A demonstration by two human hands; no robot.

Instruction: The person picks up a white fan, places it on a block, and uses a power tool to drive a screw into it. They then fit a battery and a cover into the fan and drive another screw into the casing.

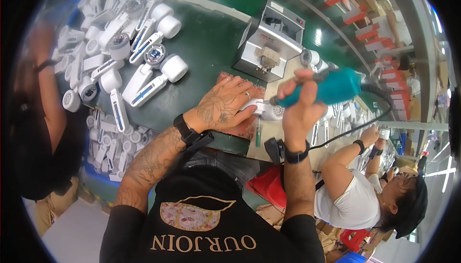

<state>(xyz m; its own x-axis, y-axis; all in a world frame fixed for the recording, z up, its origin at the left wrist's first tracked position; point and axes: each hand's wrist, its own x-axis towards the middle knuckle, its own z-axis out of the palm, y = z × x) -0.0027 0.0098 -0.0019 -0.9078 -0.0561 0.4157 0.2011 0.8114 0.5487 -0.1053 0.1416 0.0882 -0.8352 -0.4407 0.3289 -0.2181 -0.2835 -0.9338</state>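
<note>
My left hand point(224, 103) lies over a worn red mat point(242, 129), its fingers closed about one end of a white handheld fan point(275, 111) with a round grille. In my right hand point(302, 109) is a teal electric screwdriver point(331, 88), held sideways, its narrow end pointing left just above the fan. The tip and the exact spot it meets are hard to make out. A black cord point(379, 90) trails from the tool's back end. Beside the mat, a small green-handled screwdriver point(258, 134) lies close to the bench edge.
White fan parts point(115, 35) heap the bench's left, with more in a blue crate point(103, 160) below. A silver-grey machine point(271, 40) stands beyond my hands. Someone at left shows a blurred arm point(50, 100); a person in white point(353, 196) works at right. Red-and-white boxes point(355, 16) fill shelves.
</note>
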